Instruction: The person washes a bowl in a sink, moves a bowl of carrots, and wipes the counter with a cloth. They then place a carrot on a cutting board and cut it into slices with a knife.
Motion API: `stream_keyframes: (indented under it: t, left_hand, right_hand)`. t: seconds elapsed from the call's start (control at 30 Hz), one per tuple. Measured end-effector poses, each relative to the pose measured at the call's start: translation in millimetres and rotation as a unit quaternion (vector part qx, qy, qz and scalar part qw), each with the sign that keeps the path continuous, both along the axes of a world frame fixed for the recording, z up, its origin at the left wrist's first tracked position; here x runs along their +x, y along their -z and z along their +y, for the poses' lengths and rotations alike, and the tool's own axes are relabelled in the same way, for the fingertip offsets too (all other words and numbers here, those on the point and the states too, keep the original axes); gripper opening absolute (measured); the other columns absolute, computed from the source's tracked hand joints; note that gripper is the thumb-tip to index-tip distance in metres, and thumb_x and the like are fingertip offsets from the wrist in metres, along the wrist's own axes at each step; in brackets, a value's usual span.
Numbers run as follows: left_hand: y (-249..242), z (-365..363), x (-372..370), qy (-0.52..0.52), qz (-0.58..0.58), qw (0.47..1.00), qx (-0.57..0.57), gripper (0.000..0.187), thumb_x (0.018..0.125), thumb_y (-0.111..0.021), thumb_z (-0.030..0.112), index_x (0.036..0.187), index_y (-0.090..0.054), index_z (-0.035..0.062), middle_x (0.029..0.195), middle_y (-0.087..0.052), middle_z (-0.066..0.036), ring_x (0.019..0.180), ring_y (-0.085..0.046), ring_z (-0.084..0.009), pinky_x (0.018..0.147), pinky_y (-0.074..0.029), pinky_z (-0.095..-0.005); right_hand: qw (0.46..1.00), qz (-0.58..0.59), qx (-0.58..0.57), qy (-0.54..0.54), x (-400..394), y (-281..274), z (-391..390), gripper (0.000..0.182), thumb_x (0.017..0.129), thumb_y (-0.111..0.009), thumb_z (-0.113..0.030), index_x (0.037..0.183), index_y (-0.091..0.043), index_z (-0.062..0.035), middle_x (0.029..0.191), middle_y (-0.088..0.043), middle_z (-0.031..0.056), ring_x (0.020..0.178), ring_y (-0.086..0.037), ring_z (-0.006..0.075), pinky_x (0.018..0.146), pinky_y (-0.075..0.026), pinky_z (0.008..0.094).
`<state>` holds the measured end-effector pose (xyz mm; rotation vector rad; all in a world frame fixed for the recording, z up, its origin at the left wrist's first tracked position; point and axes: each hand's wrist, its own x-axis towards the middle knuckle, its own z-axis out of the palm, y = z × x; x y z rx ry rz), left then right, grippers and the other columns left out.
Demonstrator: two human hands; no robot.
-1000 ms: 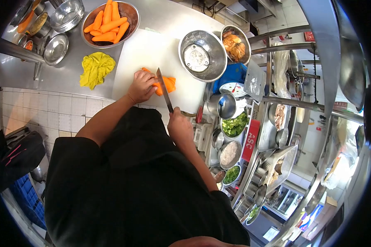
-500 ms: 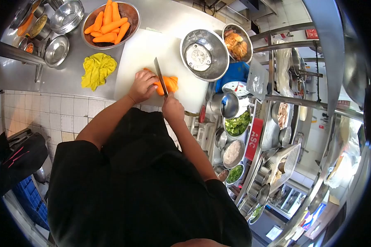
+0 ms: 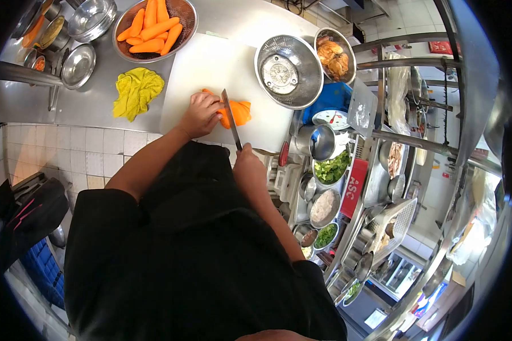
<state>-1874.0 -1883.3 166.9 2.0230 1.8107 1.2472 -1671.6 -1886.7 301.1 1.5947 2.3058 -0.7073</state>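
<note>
On the white cutting board (image 3: 182,74) lies an orange carrot, sliced into thin pieces (image 3: 242,112) to the right of the blade. My left hand (image 3: 201,115) presses down on the uncut part with its fingers curled, hiding most of it. The kitchen knife (image 3: 232,122) crosses the carrot right beside my left fingertips, its tip pointing away from me. My right hand (image 3: 248,167) is wrapped round the handle near the board's front edge.
A colander of peeled carrots (image 3: 153,40) stands behind left, and a yellow-green cloth (image 3: 137,92) lies left of the board. At the board's right are a metal colander (image 3: 287,71), a bowl of orange-brown food (image 3: 333,59) and a scale (image 3: 331,119). Tubs of greens (image 3: 331,169) stand further right.
My right hand has drawn the knife back towards my body along the carrot. My left hand keeps its hold, and the whole view has shifted slightly.
</note>
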Motion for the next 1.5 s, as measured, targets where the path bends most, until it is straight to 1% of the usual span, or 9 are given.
stream_keyframes:
  t: [0.17,0.37,0.57,0.67,0.77,1.0,1.1,1.4,1.5]
  left_hand:
    - [-1,0,1,-0.012,-0.007,1.0,-0.023,0.027,0.084,-0.068,0.019,0.109,-0.063,0.0092,0.116,-0.058,-0.011,0.111,-0.051,-0.0326,0.1,-0.033,-0.0471]
    - [6,0,0,-0.013,-0.038,0.999,-0.009,0.024,0.085,-0.067,0.023,0.105,-0.065,0.0102,0.116,-0.06,-0.009,0.113,-0.051,-0.0311,0.102,-0.032,-0.045]
    - [7,3,-15,0.023,-0.014,0.999,-0.027,0.023,0.086,-0.065,0.023,0.106,-0.064,0.0102,0.114,-0.06,-0.008,0.112,-0.052,-0.029,0.1,-0.033,-0.0452]
    - [2,3,-15,0.019,-0.002,1.0,-0.021,0.022,0.087,-0.064,0.021,0.106,-0.065,0.0096,0.115,-0.059,-0.009,0.11,-0.051,-0.031,0.099,-0.032,-0.0443]
    - [3,4,-16,0.022,0.008,1.0,-0.01,0.022,0.087,-0.064,0.021,0.106,-0.064,0.0094,0.113,-0.058,-0.009,0.107,-0.051,-0.0306,0.097,-0.033,-0.0444]
    - [0,3,-17,0.019,0.016,1.0,0.008,0.024,0.084,-0.066,0.02,0.106,-0.064,0.0101,0.111,-0.058,-0.008,0.105,-0.052,-0.0302,0.094,-0.035,-0.045]
    - [-1,5,-17,0.021,0.013,1.0,0.004,0.023,0.084,-0.067,0.019,0.105,-0.063,0.0104,0.111,-0.058,-0.008,0.106,-0.052,-0.0309,0.095,-0.035,-0.0453]
    - [-3,4,-19,0.017,0.017,1.0,-0.012,0.025,0.083,-0.067,0.019,0.106,-0.064,0.0096,0.112,-0.059,-0.008,0.11,-0.052,-0.0302,0.097,-0.035,-0.0455]
    - [1,2,-14,0.019,0.002,1.0,-0.016,0.024,0.083,-0.069,0.019,0.105,-0.064,0.0099,0.113,-0.058,-0.01,0.111,-0.051,-0.0326,0.098,-0.035,-0.0462]
  right_hand:
    - [0.995,0.083,0.042,-0.026,-22,69,25,0.021,0.095,-0.049,-0.014,0.109,-0.053,0.0012,0.086,-0.069,0.0264,0.082,-0.069,0.0439,0.076,-0.053,0.0545]
    - [0.998,0.04,0.048,0.001,-26,74,34,0.022,0.096,-0.047,-0.015,0.109,-0.055,0.0013,0.09,-0.069,0.0284,0.086,-0.069,0.0442,0.079,-0.054,0.0534]
    - [0.999,0.036,0.016,0.004,-24,35,31,0.028,0.101,-0.047,-0.025,0.106,-0.052,0.0013,0.089,-0.067,0.0309,0.088,-0.066,0.0492,0.08,-0.05,0.0579]
    - [0.999,0.032,0.002,0.005,-21,1,21,0.027,0.101,-0.046,-0.025,0.105,-0.052,0.0013,0.088,-0.067,0.0318,0.089,-0.065,0.0502,0.081,-0.048,0.0592]
    - [0.999,-0.03,0.015,0.003,-19,-27,4,0.023,0.101,-0.045,-0.022,0.102,-0.053,-0.0012,0.088,-0.069,0.0267,0.085,-0.068,0.0446,0.08,-0.051,0.0552]
    - [0.999,-0.014,0.029,-0.006,-9,-29,-9,0.022,0.1,-0.047,-0.022,0.1,-0.053,-0.0008,0.081,-0.069,0.0261,0.079,-0.069,0.0443,0.074,-0.053,0.0546]
    - [0.998,-0.057,0.001,0.004,-13,-29,-8,0.024,0.101,-0.047,-0.023,0.101,-0.053,0.0001,0.081,-0.069,0.0265,0.079,-0.069,0.0445,0.073,-0.053,0.0543]
    - [0.999,-0.036,-0.016,0.02,-23,19,6,0.025,0.102,-0.045,-0.025,0.105,-0.052,-0.0003,0.084,-0.069,0.0267,0.081,-0.069,0.0439,0.073,-0.053,0.0541]
    - [1.0,0.022,0.012,0.013,-35,61,22,0.025,0.102,-0.045,-0.025,0.104,-0.052,-0.0011,0.086,-0.069,0.0266,0.082,-0.068,0.0439,0.074,-0.053,0.0544]
